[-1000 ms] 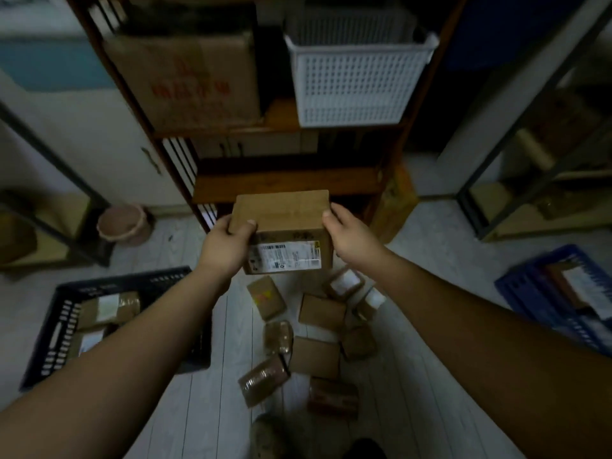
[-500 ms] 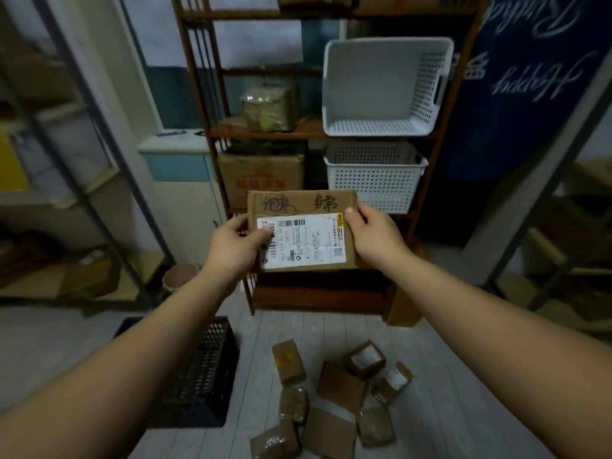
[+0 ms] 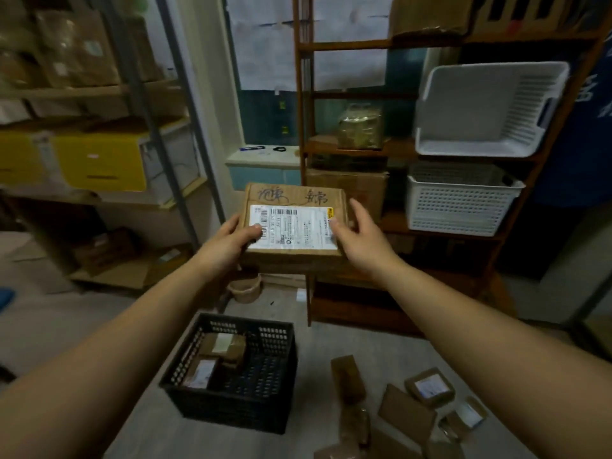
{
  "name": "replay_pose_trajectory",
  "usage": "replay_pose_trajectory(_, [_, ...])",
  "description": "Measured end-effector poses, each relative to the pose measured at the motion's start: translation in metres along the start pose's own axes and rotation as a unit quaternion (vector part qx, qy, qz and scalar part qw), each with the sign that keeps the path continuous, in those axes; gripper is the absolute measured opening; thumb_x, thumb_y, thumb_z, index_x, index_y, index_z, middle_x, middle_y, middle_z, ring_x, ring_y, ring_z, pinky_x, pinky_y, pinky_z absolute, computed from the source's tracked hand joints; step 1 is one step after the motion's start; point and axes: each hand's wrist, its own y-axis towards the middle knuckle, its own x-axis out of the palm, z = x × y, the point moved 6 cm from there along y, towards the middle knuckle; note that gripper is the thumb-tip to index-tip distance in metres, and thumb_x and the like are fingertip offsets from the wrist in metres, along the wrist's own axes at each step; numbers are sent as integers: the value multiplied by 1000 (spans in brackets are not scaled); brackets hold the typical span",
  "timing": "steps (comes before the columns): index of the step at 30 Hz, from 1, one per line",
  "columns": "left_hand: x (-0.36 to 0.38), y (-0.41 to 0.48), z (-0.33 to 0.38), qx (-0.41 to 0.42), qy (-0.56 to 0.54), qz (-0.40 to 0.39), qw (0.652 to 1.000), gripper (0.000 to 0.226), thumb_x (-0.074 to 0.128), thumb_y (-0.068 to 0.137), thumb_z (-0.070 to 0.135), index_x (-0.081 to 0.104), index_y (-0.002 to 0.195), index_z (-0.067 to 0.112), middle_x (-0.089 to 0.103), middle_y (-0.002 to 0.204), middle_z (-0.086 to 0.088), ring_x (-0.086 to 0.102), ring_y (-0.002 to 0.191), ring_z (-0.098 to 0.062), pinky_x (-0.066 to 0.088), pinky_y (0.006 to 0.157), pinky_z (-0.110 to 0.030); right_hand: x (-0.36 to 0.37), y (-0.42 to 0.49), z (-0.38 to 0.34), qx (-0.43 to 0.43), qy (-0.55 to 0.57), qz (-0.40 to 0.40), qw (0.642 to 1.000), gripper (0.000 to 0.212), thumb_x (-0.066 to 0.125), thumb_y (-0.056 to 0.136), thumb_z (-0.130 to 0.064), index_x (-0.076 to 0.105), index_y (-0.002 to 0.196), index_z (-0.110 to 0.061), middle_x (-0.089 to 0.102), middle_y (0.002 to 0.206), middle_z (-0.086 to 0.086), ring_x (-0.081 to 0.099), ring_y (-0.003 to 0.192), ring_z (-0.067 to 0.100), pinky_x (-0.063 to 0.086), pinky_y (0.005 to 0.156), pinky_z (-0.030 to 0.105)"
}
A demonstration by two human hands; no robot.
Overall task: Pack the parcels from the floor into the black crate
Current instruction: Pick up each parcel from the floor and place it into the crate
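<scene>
I hold a brown cardboard parcel (image 3: 293, 226) with a white shipping label and black handwriting at chest height. My left hand (image 3: 228, 243) grips its left edge, thumb on the label. My right hand (image 3: 362, 240) holds the right edge, with its thumb on the label and its fingers loosely spread behind. The black crate (image 3: 251, 321) stands on the floor below and slightly left of the parcel, with two labelled parcels (image 3: 225, 346) inside. Several more parcels (image 3: 429, 387) lie on the floor to the crate's right.
A wooden shelf unit (image 3: 303, 127) with two white baskets (image 3: 460, 207) stands right behind the held parcel. A metal rack (image 3: 172, 104) with yellow boxes (image 3: 99, 160) fills the left. A small tan bucket (image 3: 245, 288) sits on the floor beyond the crate.
The view has swung left, so the black crate now sits below my hands. The parcel has tipped flatter, label up, and my right fingers have loosened.
</scene>
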Motion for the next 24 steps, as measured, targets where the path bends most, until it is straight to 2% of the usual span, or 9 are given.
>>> replay_pose_trajectory(2, [-44,5,-11,-32,2,23,999,38,53,92,35,46,130,34,69,109,-1,66,98,-26,54,84,-51,56,-1,-2,-26,-38,-72,996,86,66,85,-40,10,150,-38,43,146,-4,46,126,11,41,100,30])
replay_pose_trajectory(4, [-98,9,-29,-75,19,31,996,39,53,91,42,48,128,30,68,110,-4,65,100,-30,53,84,-56,119,1,-2,-26,-97,-124,987,104,75,71,-48,7,149,-43,32,152,-3,37,135,17,34,111,40])
replay_pose_trajectory(5, [-105,11,-34,-90,25,28,995,40,53,90,44,48,128,31,67,111,-5,64,101,-32,53,83,-57,128,0,0,-21,-124,-129,984,105,76,71,-46,7,150,-42,25,154,-3,32,138,19,30,114,40])
replay_pose_trajectory(7, [-124,10,-43,-115,38,26,992,38,51,91,47,48,126,32,65,111,-7,62,101,-32,55,82,-51,149,2,5,-14,-156,-133,979,94,73,80,-37,12,152,-36,21,154,-2,30,138,20,28,110,32])
replay_pose_trajectory(11, [-157,19,-68,-136,55,-12,989,29,45,94,49,42,120,39,59,104,0,59,95,-25,51,71,-36,192,14,14,0,-169,-154,974,74,62,91,-31,19,151,-32,28,149,-1,36,132,18,33,100,24])
replay_pose_trajectory(15, [-181,52,-95,-135,53,-2,989,30,48,93,42,41,123,46,60,111,1,57,101,-27,51,83,-43,221,40,31,-1,-198,-164,966,79,65,88,-35,17,151,-32,22,152,-2,29,138,20,30,108,28])
replay_pose_trajectory(17, [-193,75,-106,-144,61,-2,988,30,49,93,36,44,121,46,61,112,1,57,102,-26,50,80,-40,237,60,46,3,-264,-193,945,97,72,78,-46,10,151,-35,3,159,-1,12,146,25,20,117,38])
replay_pose_trajectory(20, [-206,115,-118,-164,97,-35,981,31,53,91,32,42,118,44,61,111,1,56,101,-22,48,70,-35,263,100,74,6,-396,-271,877,121,71,65,-67,-14,147,-43,-26,157,1,-20,145,29,4,118,55])
replay_pose_trajectory(24, [-230,174,-125,-195,151,-56,968,39,56,88,30,43,120,47,60,109,1,55,100,-22,48,78,-38,302,154,99,-5,-449,-331,830,126,62,58,-81,-22,144,-43,-28,156,4,-24,144,29,-1,117,57])
